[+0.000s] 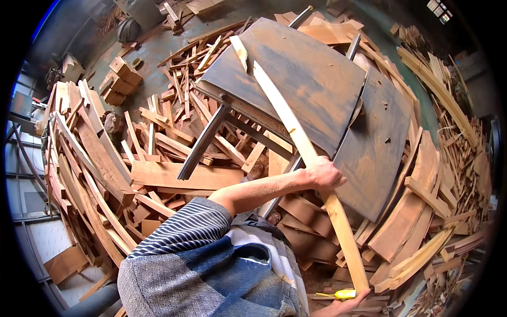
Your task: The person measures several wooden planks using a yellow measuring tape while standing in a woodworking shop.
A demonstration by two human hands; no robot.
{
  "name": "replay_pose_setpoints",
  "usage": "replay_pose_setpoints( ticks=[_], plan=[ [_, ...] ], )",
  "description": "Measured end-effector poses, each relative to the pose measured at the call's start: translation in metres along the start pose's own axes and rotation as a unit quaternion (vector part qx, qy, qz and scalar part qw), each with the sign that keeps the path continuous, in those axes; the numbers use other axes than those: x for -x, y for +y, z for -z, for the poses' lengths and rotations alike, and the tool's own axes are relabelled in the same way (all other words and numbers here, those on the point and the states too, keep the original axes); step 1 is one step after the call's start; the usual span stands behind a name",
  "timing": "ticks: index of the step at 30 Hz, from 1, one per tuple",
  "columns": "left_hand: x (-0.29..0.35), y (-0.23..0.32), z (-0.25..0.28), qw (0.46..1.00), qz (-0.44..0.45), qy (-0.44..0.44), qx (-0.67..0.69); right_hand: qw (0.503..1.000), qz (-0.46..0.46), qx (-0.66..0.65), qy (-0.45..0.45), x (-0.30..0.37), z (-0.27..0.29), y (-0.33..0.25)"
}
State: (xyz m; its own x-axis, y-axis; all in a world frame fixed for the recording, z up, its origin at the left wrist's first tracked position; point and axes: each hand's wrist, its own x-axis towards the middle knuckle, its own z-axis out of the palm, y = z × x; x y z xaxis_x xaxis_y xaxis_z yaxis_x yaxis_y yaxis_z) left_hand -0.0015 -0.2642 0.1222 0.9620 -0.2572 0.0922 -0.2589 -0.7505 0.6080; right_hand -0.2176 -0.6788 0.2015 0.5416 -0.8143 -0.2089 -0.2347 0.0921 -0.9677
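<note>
A long, pale wooden strip (285, 111) slants from the metal machine table (301, 68) down toward me, its far end resting on the tabletop. My left hand (325, 174) is closed around the strip near the table's front edge. At the strip's near end, my right hand (351, 305) is closed on the wood, partly cut off by the picture's lower edge. A yellow tape measure (346, 294) is against that hand beside the strip; how it is held cannot be made out. Another short pale offcut (240, 52) lies at the table's left edge.
A slot with a thin curved metal part (357, 112) crosses the table. Heaped offcuts (179, 127) crowd its left side, and long boards (95, 153) lean farther left. Thick curved planks (409, 206) pile up at right. Stacked blocks (120, 82) stand on the floor behind.
</note>
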Motion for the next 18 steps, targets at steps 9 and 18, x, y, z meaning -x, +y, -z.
replay_pose_setpoints(
  ticks=[9, 18],
  plan=[
    [0.061, -0.176, 0.085, 0.971, 0.094, 0.139, -0.168, 0.956, -0.037, 0.094, -0.275, 0.074, -0.131, 0.070],
    [0.063, -0.131, 0.129, 0.913, -0.082, 0.389, -0.089, 0.907, -0.078, 0.084, -0.405, 0.047, -0.121, 0.021]
  ],
)
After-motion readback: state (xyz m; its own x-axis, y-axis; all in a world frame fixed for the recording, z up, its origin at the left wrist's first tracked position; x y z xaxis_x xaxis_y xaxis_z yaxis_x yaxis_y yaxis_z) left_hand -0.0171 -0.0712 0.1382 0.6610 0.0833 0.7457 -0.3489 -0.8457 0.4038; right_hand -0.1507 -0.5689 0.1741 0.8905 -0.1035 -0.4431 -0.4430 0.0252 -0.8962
